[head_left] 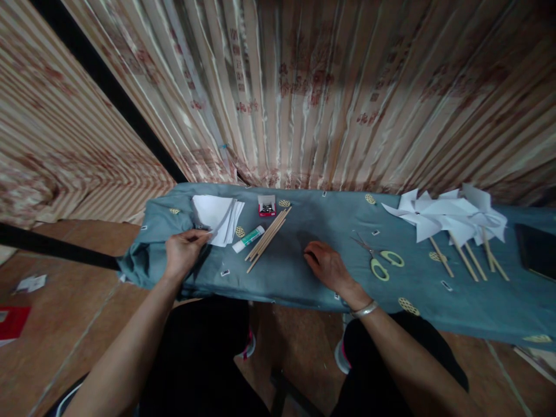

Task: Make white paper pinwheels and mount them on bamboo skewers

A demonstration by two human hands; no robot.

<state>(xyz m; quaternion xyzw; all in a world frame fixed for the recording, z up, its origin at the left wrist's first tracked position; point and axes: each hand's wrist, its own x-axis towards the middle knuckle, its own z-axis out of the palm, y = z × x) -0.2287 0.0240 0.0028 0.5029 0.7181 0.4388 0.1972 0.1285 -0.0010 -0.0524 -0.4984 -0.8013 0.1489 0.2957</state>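
My left hand (186,252) pinches the near corner of a white paper sheet (215,215) on a small stack at the table's left. Against the cloth at the middle rests my right hand (326,265), its fingers curled in with nothing visible in them. Between the hands lie several thin wooden sticks (270,237) and a white and green glue stick (248,238). Behind these, a small red box (266,205) stands open with small metal pieces inside. To the right of my right hand are scissors (379,267) with pale green handles, blades slightly apart.
Several white paper pinwheels (447,215) on wooden sticks lie overlapping at the right. A dark flat object (537,249) sits at the far right. The narrow table has a blue-grey cloth (299,289); a patterned curtain (304,104) hangs behind it.
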